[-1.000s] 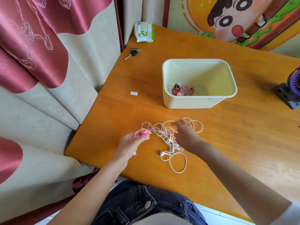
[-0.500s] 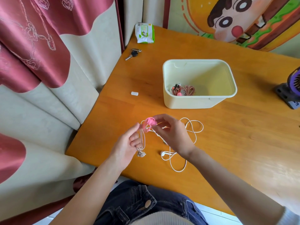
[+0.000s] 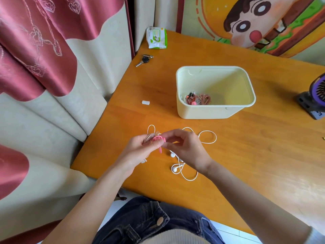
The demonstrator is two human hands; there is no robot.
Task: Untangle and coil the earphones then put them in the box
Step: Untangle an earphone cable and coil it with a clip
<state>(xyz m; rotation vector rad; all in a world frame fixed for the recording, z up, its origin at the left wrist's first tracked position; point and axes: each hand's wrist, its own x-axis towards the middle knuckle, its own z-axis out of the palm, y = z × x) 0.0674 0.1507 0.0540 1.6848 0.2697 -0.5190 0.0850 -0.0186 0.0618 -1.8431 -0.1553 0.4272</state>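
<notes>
Gripping the coil (image 3: 148, 137) in your left hand (image 3: 136, 153), right hand (image 3: 186, 148) pinching the tie (image 3: 158, 138): cinch it snug so no loop slips.

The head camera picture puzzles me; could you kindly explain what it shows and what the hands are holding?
There is no machine: a camera worn on a person's head looks down at their two bare hands over an orange table. The left hand grips a small coiled cable, and the right hand pinches the pink tie on it. Tangled white earphones lie on the table, partly under the hands. Behind them stands a cream box with coiled earphones already inside. Keys, a wipes pack and a purple fan sit farther off.
</notes>
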